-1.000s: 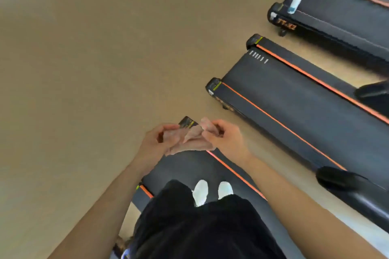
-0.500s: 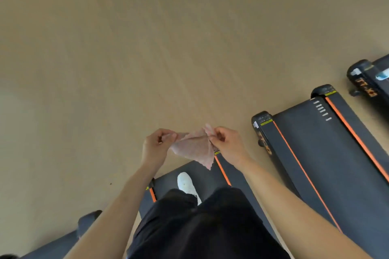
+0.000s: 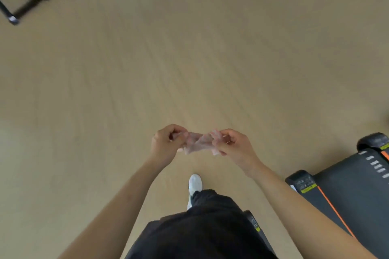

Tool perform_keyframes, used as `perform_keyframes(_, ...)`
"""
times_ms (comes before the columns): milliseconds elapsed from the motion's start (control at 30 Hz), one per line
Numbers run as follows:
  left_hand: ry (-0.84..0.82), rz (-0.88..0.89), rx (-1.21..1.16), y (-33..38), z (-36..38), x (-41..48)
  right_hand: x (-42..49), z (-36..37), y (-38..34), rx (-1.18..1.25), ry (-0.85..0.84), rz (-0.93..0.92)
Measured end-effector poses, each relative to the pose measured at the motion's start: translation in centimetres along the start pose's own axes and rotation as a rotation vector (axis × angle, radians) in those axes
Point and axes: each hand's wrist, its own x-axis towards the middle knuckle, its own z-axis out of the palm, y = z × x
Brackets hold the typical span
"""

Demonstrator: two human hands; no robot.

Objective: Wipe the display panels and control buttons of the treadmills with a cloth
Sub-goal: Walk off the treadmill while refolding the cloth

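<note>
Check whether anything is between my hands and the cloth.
Nothing visible stands in the way. The left hand and right hand both pinch the cloth, which is bunched between them.

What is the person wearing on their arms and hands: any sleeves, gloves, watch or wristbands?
The left forearm and right forearm are bare to the frame edge, with no sleeves. The left hand and right hand are ungloved; neither wrist shows a watch or band. Rings are too blurred to judge.

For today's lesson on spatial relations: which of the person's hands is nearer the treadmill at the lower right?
Right. The right hand pinches the cloth up and left of the treadmill; the left hand, on the cloth's other end, is farther left.
</note>
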Motion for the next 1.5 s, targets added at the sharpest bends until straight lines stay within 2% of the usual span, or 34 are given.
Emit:
perform_keyframes(133, -0.078, 0.025, -0.035, -2.0, 4.2, 14.9, 13.3, 0.2, 3.3, 0.03, 0.115, -0.074)
perform_keyframes(333, -0.374, -0.058, 0.067, 4.1, 9.2, 29.6, 24.0, -5.4, 1.0, 0.114, 0.329, 0.139)
perform_keyframes(400, -0.476, -0.03, 0.162, 7.1, 11.7, 34.6, 27.2, -8.4, 0.2, 0.142, 0.391, 0.201)
perform_keyframes(600, -0.856, 0.396, 0.576, 13.3, 23.1, 49.7, 36.0, -18.7, -0.5, 0.184, 0.573, 0.303)
perform_keyframes(733, -1.007, 0.574, 0.628, 19.3, 33.0, 56.4, 39.0, -27.3, -1.2, 0.21, 0.706, 0.395)
perform_keyframes(900, -1.21, 0.728, 0.593, 28.9, 46.3, 59.5, 39.1, -39.0, -0.7, 0.316, 0.997, 0.472)
perform_keyframes(1000, -1.31, 0.775, 0.569, 33.5, 55.3, 59.6, 38.8, -45.7, 1.4, 0.271, 1.122, 0.508)
perform_keyframes(1100, -1.381, 0.781, 0.573, 37.1, 64.6, 58.8, 38.5, -52.6, 4.2, 0.218, 1.184, 0.526)
perform_keyframes(1267, -1.456, 0.679, 0.55, 43.7, 78.4, 56.2, 37.1, -64.6, 8.3, 0.329, 1.286, 0.592)
perform_keyframes(1500, -1.502, 0.724, 0.552, 52.8, 95.6, 53.2, 35.3, -81.3, 12.2, 0.299, 1.34, 0.639)
